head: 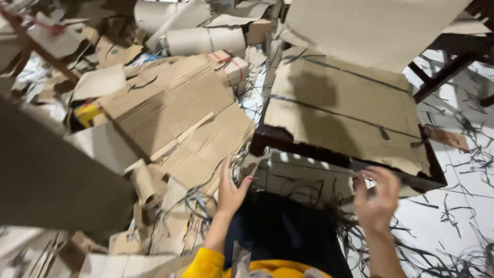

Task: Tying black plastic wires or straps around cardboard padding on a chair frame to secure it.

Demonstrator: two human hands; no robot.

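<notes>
A flattened cardboard sheet (345,116), crossed by dark strapping bands (334,110), is laid across a dark wooden stool (288,141), evidently so that a firm raised work surface is had; the sheet is found directly ahead of the person, above both hands. The left hand (231,188) is raised at the stool's near left corner with fingers spread and nothing clasped; a torn cardboard scrap (256,163) is just beside the fingertips, though contact cannot be told. The right hand (377,195) is held below the stool's near right edge, fingers curled loosely apart, and nothing is seen gripped in it. A yellow sleeve (208,263) is worn on the left arm. A heap of flattened cartons (175,113) is stacked to the left, presumably as stock kept within reach, with rolled cardboard (206,40) behind it. A large blurred panel (51,180) is seen close to the camera at left. The white floor (463,206) is strewn with loose black strapping offcuts (463,134), and the room appears crowded with cardboard waste.
</notes>
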